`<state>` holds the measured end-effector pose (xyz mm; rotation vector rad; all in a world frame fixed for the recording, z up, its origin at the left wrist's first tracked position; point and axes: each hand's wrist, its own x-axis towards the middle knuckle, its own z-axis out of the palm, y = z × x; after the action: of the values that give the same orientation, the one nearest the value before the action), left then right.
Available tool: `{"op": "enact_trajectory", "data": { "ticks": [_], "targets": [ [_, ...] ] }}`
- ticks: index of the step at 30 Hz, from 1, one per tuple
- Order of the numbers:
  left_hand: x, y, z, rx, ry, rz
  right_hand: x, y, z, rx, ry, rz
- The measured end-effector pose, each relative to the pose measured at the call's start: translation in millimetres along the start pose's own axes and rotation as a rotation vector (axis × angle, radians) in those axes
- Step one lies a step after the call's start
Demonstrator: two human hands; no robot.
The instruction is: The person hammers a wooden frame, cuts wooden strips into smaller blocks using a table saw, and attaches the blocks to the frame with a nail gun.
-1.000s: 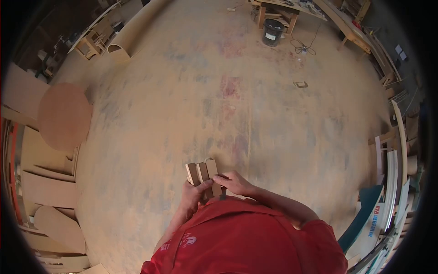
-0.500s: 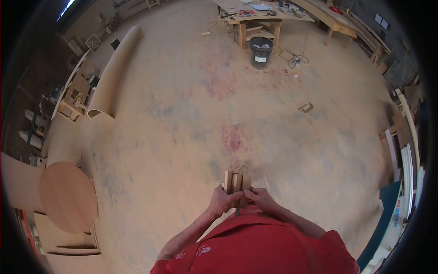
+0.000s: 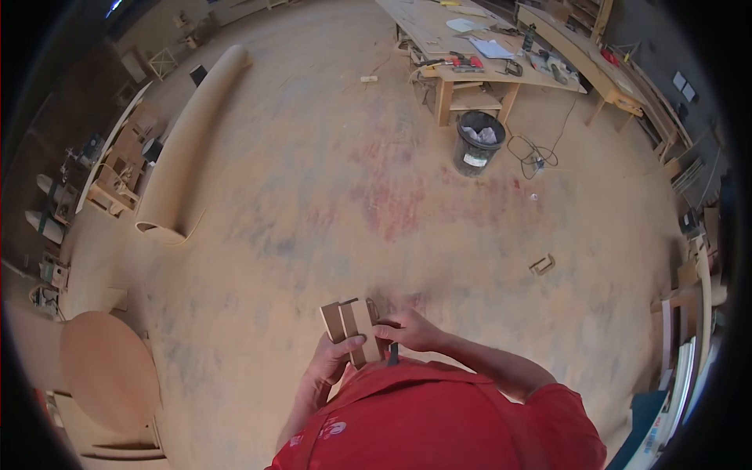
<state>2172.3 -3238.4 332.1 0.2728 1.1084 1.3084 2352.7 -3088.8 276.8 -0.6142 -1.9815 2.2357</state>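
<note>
Several short wooden blocks [image 3: 350, 319], pale and brown, are held together side by side in front of my body. My left hand [image 3: 333, 356] is closed round their lower left side, its thumb lying across the front. From the right, my right hand [image 3: 411, 330] is closed at the blocks' right edge, with thumb and fingertips against it. Its other fingers are partly hidden. A dark curved part shows behind the blocks' upper right corner; I cannot make out what it is. A short dark strip [image 3: 394, 354] hangs below my right hand.
A C-clamp [image 3: 542, 265] lies on the dusty floor at the right. Further ahead stand a black bucket [image 3: 479, 145], a cable [image 3: 533, 157] and a workbench [image 3: 470, 74] with tools. A long curved wooden sheet [image 3: 192, 145] and a round board [image 3: 108, 372] are at the left.
The blocks and both hands have moved left in view and the blocks have tilted. My right hand has shifted from the blocks' front to their right edge. The view has turned slightly.
</note>
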Motion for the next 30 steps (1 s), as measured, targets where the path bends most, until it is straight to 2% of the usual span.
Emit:
{"op": "enact_trajectory", "data": {
  "ticks": [2, 4, 7, 11, 14, 18, 21, 22, 24, 25, 27, 30],
  "targets": [
    [93.7, 47.2, -31.2, -0.037, -0.081, -0.008, 75.9, -31.4, -50.8, -0.054, 0.053, 0.114],
    [166.9, 82.6, -46.1, 0.001, -0.159, -0.016, 119.2, -56.6, -84.4, 0.052, 0.218, -0.030],
    [253.6, 157.7, -30.6, -0.026, -0.255, -0.109, 164.8, -111.6, -140.7, 0.215, 0.372, 0.090],
    [368.2, 239.5, -13.0, 0.003, -0.436, -0.176, 232.2, -132.8, -222.8, 0.343, 0.450, -0.040],
    [461.0, 278.4, -7.4, -0.009, -0.440, -0.190, 298.2, -133.7, -296.1, 0.424, 0.455, -0.048],
    [569.2, 338.3, 6.8, -0.052, -0.357, -0.182, 390.3, -146.1, -402.9, 0.440, 0.373, -0.060],
    [641.5, 376.3, -0.3, -0.032, -0.254, -0.103, 464.0, -173.0, -481.2, 0.280, 0.268, -0.044],
    [658.0, 391.3, -1.2, -0.044, -0.198, -0.081, 485.8, -185.5, -499.1, 0.312, 0.266, -0.136],
    [699.5, 430.1, 10.1, -0.059, -0.110, -0.079, 530.0, -217.7, -550.0, 0.129, 0.159, -0.073],
    [724.2, 445.7, 12.5, -0.052, -0.063, -0.054, 549.6, -231.6, -571.2, -0.063, 0.194, -0.104],
    [771.9, 480.5, 28.6, -0.112, -0.094, -0.042, 584.2, -257.4, -609.5, -0.128, 0.201, -0.116],
    [851.6, 520.5, 32.8, -0.064, 0.025, -0.059, 640.3, -265.4, -659.7, -0.200, 0.257, -0.122]
  ]
}}
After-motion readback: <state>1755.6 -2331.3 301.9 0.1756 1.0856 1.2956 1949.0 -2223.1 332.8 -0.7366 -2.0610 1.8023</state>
